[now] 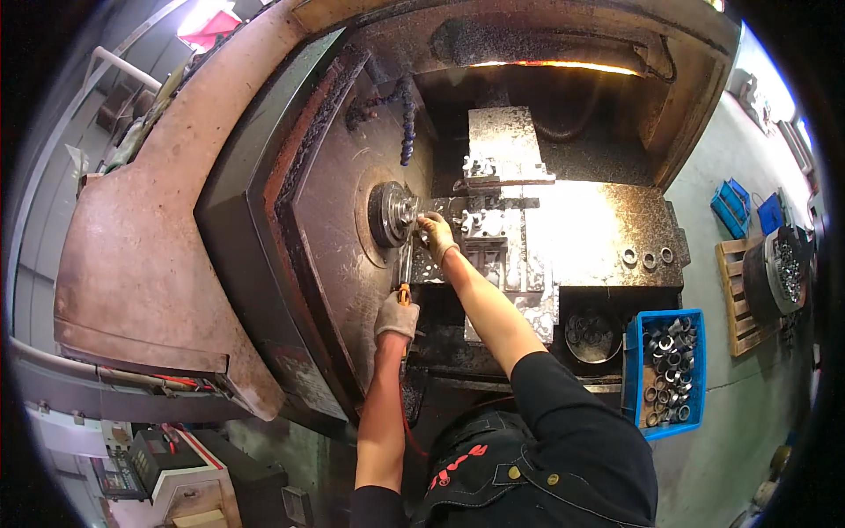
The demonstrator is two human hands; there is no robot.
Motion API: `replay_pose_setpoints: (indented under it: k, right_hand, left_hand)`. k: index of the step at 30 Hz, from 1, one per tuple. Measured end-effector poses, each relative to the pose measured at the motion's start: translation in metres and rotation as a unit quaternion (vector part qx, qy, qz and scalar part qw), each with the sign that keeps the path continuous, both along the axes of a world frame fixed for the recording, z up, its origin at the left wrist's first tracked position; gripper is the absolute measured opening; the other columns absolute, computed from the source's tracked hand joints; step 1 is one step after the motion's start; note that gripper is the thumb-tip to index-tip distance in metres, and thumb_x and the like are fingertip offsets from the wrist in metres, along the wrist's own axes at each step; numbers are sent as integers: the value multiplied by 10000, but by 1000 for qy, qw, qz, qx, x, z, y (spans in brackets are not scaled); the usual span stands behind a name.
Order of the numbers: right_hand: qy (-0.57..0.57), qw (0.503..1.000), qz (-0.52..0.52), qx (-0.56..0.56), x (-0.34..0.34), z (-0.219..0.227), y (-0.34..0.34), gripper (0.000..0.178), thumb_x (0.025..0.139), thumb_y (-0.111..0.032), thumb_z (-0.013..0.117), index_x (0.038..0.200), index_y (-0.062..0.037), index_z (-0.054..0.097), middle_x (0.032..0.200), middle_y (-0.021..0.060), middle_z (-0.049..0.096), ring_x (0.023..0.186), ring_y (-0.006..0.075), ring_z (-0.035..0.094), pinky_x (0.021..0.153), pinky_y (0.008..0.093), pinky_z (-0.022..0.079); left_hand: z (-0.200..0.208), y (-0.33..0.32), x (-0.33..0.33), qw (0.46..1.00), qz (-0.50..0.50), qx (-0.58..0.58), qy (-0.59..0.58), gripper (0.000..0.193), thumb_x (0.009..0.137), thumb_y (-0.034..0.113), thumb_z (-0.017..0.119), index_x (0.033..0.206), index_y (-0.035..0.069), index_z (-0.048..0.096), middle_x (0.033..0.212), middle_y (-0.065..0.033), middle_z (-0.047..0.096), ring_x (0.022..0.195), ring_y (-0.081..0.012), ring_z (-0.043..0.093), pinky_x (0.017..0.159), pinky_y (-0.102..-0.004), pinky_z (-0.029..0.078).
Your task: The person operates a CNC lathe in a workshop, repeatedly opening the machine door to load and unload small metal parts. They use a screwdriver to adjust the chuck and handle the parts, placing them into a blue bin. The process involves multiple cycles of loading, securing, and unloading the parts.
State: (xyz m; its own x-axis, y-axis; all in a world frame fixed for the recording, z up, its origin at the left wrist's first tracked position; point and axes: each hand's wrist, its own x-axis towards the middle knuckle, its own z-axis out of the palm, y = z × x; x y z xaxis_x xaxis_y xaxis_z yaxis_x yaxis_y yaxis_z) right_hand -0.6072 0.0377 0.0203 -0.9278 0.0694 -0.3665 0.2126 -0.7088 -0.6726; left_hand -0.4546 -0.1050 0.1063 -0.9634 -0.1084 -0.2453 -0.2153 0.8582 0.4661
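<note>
Inside a lathe, the round metal chuck [391, 215] sticks out from the machine's upright wall. My left hand [395, 318], in a grey work glove, is closed round an orange air blow gun [404, 294]. The gun's long thin nozzle points up toward the chuck's lower edge, and a red hose hangs below it. My right hand [436, 238], in a tan glove, has its fingers bent at the front of the chuck. What lies between those fingertips, if anything, is too small and hidden to tell.
Tool holders [482, 223] stand on the slide just right of my right hand. Three metal rings [650, 260] lie on the bright machine cover [598, 233]. A blue crate [628, 374] of rings stands lower right. Above the chuck hangs a blue segmented coolant hose [407, 132].
</note>
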Motion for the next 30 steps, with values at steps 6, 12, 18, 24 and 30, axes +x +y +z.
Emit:
replay_pose_setpoints:
  k: [6, 12, 18, 24, 30]
  right_hand:
    - [39, 998, -7, -53, 1, 8, 1, 228, 868, -220, 588, 1086, -162, 551, 951, 19, 608, 738, 140, 583, 636, 317, 443]
    - [47, 987, 61, -139, -2, 1, 14, 198, 874, -264, 594, 1045, -166, 575, 869, -5, 632, 737, 148, 587, 617, 301, 439]
    - [79, 997, 19, -18, -2, -5, 9, 320, 846, -216, 641, 1135, -109, 557, 911, 26, 617, 740, 148, 580, 589, 310, 472]
    - [80, 979, 5, 188, -13, 10, 9, 417, 765, -144, 723, 1150, -81, 576, 954, 27, 645, 708, 99, 575, 581, 254, 468]
    - [142, 923, -25, 356, -31, 2, 13, 516, 676, -197, 772, 1139, -47, 600, 1086, 107, 651, 990, 193, 623, 888, 287, 458]
  left_hand:
    - [1, 9, 1, 997, 1, -81, -15, 324, 753, 270, 549, 1030, 107, 583, 991, -194, 642, 951, -373, 606, 821, -460, 467]
    - [32, 29, 15, 994, -14, -100, -39, 306, 768, 260, 536, 1032, 112, 581, 999, -191, 641, 957, -374, 602, 824, -461, 464]
    - [34, 28, 14, 996, -12, -89, -26, 300, 769, 250, 535, 1030, 109, 581, 985, -196, 642, 943, -375, 604, 815, -465, 467]
    - [22, 25, 55, 998, -4, 13, 58, 288, 752, 209, 586, 1022, 109, 593, 938, -202, 642, 866, -373, 620, 732, -452, 490]
    - [-26, -1, 158, 961, 6, 179, 209, 218, 780, 105, 644, 987, 51, 603, 813, -95, 636, 732, -187, 624, 675, -313, 494]
